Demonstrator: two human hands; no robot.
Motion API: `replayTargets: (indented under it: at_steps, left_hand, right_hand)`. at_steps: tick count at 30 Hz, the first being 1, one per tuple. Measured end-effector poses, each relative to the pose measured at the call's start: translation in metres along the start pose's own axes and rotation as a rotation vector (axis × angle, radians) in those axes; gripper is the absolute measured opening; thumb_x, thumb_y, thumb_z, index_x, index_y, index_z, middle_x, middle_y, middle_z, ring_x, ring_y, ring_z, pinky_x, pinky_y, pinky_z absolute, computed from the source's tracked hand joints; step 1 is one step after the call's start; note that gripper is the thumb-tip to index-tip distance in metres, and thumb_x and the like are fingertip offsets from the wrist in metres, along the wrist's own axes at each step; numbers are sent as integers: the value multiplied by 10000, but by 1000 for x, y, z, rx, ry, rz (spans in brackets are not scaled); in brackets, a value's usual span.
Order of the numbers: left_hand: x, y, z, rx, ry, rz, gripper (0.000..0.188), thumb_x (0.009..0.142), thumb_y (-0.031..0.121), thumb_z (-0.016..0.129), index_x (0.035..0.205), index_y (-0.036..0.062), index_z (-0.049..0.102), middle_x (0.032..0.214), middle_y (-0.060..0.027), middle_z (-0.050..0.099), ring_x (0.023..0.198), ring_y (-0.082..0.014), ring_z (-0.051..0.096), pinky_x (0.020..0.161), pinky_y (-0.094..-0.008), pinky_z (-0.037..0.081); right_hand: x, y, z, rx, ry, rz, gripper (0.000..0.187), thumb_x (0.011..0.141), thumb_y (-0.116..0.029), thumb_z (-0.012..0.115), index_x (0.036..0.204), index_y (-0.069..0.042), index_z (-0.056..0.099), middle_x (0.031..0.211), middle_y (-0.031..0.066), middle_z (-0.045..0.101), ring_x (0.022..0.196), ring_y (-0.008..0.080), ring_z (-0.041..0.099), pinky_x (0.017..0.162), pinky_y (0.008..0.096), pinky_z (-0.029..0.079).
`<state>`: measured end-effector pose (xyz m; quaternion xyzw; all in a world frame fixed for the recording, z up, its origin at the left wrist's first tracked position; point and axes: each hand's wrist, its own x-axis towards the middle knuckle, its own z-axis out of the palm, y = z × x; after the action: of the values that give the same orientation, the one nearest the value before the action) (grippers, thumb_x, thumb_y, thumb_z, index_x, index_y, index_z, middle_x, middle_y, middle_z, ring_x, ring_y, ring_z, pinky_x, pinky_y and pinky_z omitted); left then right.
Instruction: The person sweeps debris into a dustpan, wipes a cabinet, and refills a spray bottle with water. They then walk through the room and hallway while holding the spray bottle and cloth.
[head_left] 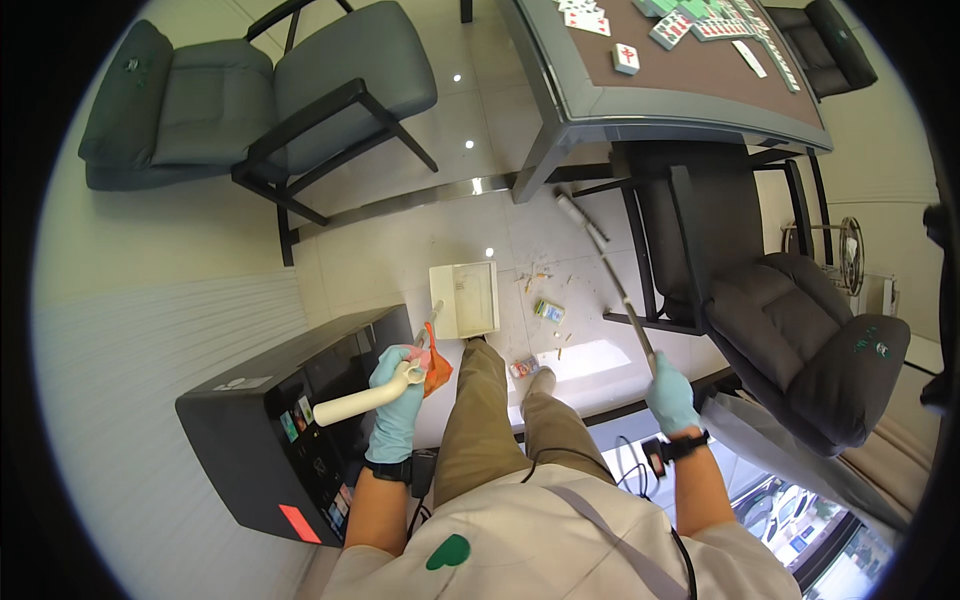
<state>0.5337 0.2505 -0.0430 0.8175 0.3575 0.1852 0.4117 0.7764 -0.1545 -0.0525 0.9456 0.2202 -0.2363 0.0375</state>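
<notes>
My left hand (395, 400), in a light blue glove, grips the cream handle of a long-handled dustpan (465, 298) together with a crumpled orange wrapper (436, 368). The white pan rests on the tiled floor in front of my feet. My right hand (670, 392), also gloved, holds the grey pole of a broom (612, 275) that slants up and left, its head near the table leg. Small scraps and wrappers (548, 310) lie on the floor between the pan and the broom pole.
A black cabinet-like machine (270, 430) stands at my left. A grey game table (680, 70) with tiles is ahead. Dark padded chairs stand at upper left (250, 100) and at right (800, 340). A clear plastic bag (770, 440) hangs near my right arm.
</notes>
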Motion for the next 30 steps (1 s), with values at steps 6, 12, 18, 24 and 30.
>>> replayTargets:
  at_steps: [6,12,18,24,30]
  left_hand:
    - [-5,-6,1,22,-30,-28,129,807,39,711,880,22,606,863,-113,637,773,-286,629,714,-331,518]
    - [-6,-12,5,-79,-3,-70,117,823,42,704,870,13,601,870,-108,646,763,-281,628,710,-325,514]
    - [-9,-7,4,-15,35,-49,118,818,38,714,862,15,607,862,-104,643,751,-276,623,707,-328,515]
    - [-30,-1,5,-18,-8,-30,133,794,-11,715,868,4,606,897,-108,635,789,-256,619,732,-309,510]
    - [-45,-1,14,-51,61,-69,211,763,-44,773,884,24,613,885,-81,680,763,-236,645,705,-310,519]
  right_hand:
    - [59,-47,72,-201,-283,-56,428,991,-86,423,1394,58,417,1022,254,679,869,377,708,744,464,579]
    - [-50,36,7,102,-39,-111,402,882,-76,595,1278,-8,591,920,270,681,857,468,663,724,532,534]
    - [-47,22,55,253,-20,156,454,844,-63,587,1291,18,577,1002,309,677,933,468,666,808,518,527]
    - [114,-7,149,192,233,244,595,881,-103,598,1439,-2,415,1050,290,669,937,469,662,841,520,530]
    - [255,14,164,47,229,211,647,883,-76,527,1503,-5,357,991,263,658,867,421,678,740,469,559]
